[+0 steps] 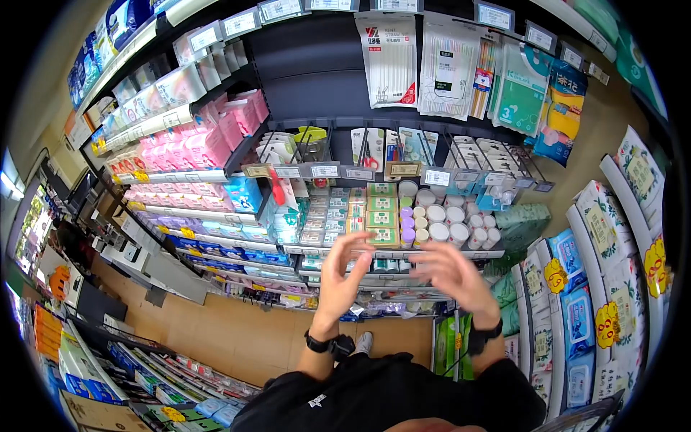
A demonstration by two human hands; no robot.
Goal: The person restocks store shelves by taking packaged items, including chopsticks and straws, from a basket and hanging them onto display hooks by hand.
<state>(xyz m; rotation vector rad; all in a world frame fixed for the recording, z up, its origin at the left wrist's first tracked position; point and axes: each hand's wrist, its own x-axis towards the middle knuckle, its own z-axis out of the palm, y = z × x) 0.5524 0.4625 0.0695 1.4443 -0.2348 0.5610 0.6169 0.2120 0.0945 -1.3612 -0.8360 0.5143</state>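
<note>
The fingers of the left hand (342, 273) are loosely curled, with a gap left to the thumb; those of the right hand (455, 277) are bent and slightly parted; nothing is seen held; at one o'clock from the left hand, green-and-cream rectangular boxes (382, 219) are lined up on a pale-edged shelf (488, 253); at twelve from the right, white round-lidded tubs (436, 214) are set; the boxes are judged light and crushable, best gripped by opposite sides; the tubs, stiff and smooth, below the lid.
</note>
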